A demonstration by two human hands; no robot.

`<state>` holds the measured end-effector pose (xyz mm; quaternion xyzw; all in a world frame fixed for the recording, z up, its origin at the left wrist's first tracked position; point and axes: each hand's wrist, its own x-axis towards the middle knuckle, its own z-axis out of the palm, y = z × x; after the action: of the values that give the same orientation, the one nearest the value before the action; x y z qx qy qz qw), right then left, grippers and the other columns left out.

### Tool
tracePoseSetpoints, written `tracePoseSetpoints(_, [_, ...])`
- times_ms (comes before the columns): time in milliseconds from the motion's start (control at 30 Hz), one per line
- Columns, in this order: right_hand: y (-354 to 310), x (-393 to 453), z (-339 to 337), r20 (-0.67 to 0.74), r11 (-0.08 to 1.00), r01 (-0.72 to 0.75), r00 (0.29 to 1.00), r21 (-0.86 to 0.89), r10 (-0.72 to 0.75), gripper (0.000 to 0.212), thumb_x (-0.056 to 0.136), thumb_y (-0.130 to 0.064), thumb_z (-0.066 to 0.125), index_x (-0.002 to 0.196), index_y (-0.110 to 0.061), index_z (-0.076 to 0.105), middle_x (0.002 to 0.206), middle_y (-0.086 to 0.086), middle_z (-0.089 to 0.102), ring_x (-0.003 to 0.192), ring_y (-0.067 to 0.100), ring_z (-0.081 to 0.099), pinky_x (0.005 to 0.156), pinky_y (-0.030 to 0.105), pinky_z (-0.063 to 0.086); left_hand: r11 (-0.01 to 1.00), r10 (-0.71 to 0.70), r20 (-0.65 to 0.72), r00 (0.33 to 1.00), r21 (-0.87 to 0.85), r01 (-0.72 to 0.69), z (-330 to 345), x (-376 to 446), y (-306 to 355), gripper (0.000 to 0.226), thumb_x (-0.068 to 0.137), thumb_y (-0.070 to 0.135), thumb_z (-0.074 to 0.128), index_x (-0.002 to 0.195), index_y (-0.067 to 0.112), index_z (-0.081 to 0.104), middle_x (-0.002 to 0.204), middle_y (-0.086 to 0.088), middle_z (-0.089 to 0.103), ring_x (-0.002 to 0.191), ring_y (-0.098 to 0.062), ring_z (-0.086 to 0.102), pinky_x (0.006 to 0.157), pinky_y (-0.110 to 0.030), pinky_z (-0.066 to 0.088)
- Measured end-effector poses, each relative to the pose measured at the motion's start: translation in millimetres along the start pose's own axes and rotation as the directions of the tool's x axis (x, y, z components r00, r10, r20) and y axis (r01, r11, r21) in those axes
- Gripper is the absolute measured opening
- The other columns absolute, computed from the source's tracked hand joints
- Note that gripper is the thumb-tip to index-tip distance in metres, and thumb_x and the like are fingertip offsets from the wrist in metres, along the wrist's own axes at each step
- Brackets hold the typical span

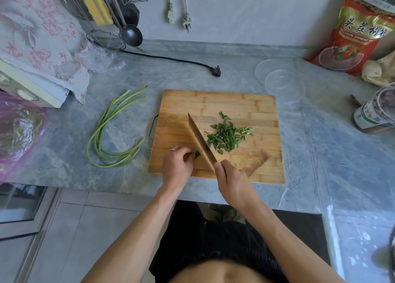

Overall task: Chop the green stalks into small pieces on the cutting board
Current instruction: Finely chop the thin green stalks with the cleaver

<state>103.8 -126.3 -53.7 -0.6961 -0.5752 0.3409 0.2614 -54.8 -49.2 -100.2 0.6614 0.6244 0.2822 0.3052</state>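
On the board [235,103], the left hand [177,167] pinches a short, slippery stalk stub [197,154] beside the knife [201,140] clenched in the right hand [232,182], near the cut pieces [226,136]; firm, whole stalks [111,133] wait on the desk [136,73].

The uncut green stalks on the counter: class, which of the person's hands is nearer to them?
Left. The left hand sits at the cutting board's near-left corner, just right of the uncut green stalks, pinching a stalk stub. The right hand, gripping the knife, lies farther right.
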Motion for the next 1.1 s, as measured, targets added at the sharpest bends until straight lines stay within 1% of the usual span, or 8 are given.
tracePoseSetpoints(67, [-1, -2, 0, -0.003, 1.000, 0.023, 1.000, -0.009, -0.023, 0.034, 0.102, -0.034, 0.038, 0.070, -0.026, 0.033, 0.051, 0.000, 0.035, 0.047, 0.033, 0.035, 0.048, 0.042, 0.024, 0.999, -0.045, -0.023, 0.999, -0.026, 0.045, -4, -1, 0, 0.011, 0.087, 0.009, 0.069, 0.093, 0.014, 0.076, 0.090, 0.002, 0.069, 0.076, -0.002, 0.060, 0.069, -0.003, 0.041])
tracePoseSetpoints(133, [-2, -3, 0, 0.000, 0.998, 0.054, 0.999, -0.020, -0.054, 0.035, 0.103, -0.033, 0.038, 0.069, -0.027, 0.031, 0.051, -0.002, 0.032, 0.046, 0.028, 0.031, 0.048, 0.038, 0.022, 0.996, -0.077, -0.045, 0.996, -0.042, 0.075, -6, -4, -3, 0.011, 0.087, 0.010, 0.068, 0.094, 0.014, 0.075, 0.091, 0.002, 0.068, 0.077, -0.002, 0.060, 0.068, -0.003, 0.040])
tracePoseSetpoints(267, [-5, -3, 4, 0.034, 0.997, 0.069, 0.997, -0.024, -0.068, 0.033, 0.103, -0.034, 0.037, 0.074, -0.018, 0.037, 0.050, 0.000, 0.032, 0.046, 0.032, 0.032, 0.047, 0.038, 0.021, 1.000, 0.009, -0.055, 0.998, -0.010, -0.009, -8, -17, -10, 0.007, 0.087, 0.015, 0.072, 0.091, 0.016, 0.078, 0.084, 0.004, 0.065, 0.069, -0.005, 0.061, 0.062, -0.020, 0.049])
tracePoseSetpoints(367, [-5, -3, 6, 0.045, 0.996, 0.088, 0.995, -0.034, -0.086, 0.034, 0.102, -0.036, 0.036, 0.077, -0.014, 0.040, 0.050, 0.002, 0.033, 0.044, 0.032, 0.032, 0.046, 0.040, 0.021, 0.998, 0.060, -0.077, 0.995, 0.032, -0.058, -5, -19, -7, 0.010, 0.086, 0.022, 0.073, 0.092, 0.017, 0.079, 0.082, 0.003, 0.064, 0.067, -0.010, 0.062, 0.060, -0.023, 0.047])
tracePoseSetpoints(467, [-3, -2, 8, 0.056, 0.995, 0.088, 0.995, -0.056, -0.085, 0.036, 0.102, -0.039, 0.034, 0.079, -0.013, 0.042, 0.050, 0.005, 0.036, 0.045, 0.034, 0.034, 0.045, 0.043, 0.023, 0.995, 0.087, -0.084, 0.993, 0.058, -0.082, -1, -17, -4, 0.020, 0.086, 0.032, 0.065, 0.092, 0.019, 0.079, 0.081, 0.001, 0.064, 0.067, -0.016, 0.062, 0.058, -0.032, 0.049])
tracePoseSetpoints(700, [-2, 0, 8, 0.065, 0.989, 0.127, 0.990, -0.079, -0.122, 0.037, 0.103, -0.036, 0.035, 0.080, -0.009, 0.044, 0.051, 0.008, 0.038, 0.042, 0.035, 0.033, 0.042, 0.046, 0.025, 0.989, 0.097, -0.135, 0.986, 0.121, -0.081, 4, -16, -1, 0.014, 0.084, 0.026, 0.067, 0.086, 0.021, 0.080, 0.075, 0.000, 0.064, 0.063, -0.019, 0.060, 0.056, -0.030, 0.041])
tracePoseSetpoints(933, [-1, 2, 6, 0.078, 0.990, 0.119, 0.990, -0.072, -0.114, 0.038, 0.101, -0.042, 0.031, 0.081, -0.012, 0.043, 0.050, 0.007, 0.037, 0.042, 0.032, 0.033, 0.041, 0.045, 0.025, 0.991, 0.085, -0.142, 0.986, 0.116, -0.069, 10, -15, -6, 0.008, 0.085, 0.017, 0.072, 0.089, 0.016, 0.079, 0.080, -0.002, 0.066, 0.066, -0.020, 0.062, 0.059, -0.036, 0.048])
tracePoseSetpoints(1100, [-3, 3, 5, 0.097, 0.991, 0.114, 0.989, -0.065, -0.108, 0.033, 0.103, -0.040, 0.033, 0.082, -0.016, 0.042, 0.052, 0.010, 0.042, 0.044, 0.036, 0.037, 0.043, 0.049, 0.030, 0.994, 0.078, -0.146, 0.986, 0.086, -0.065, 12, -16, -5, 0.007, 0.086, 0.008, 0.072, 0.088, 0.011, 0.078, 0.084, -0.003, 0.065, 0.072, -0.018, 0.062, 0.064, -0.027, 0.045])
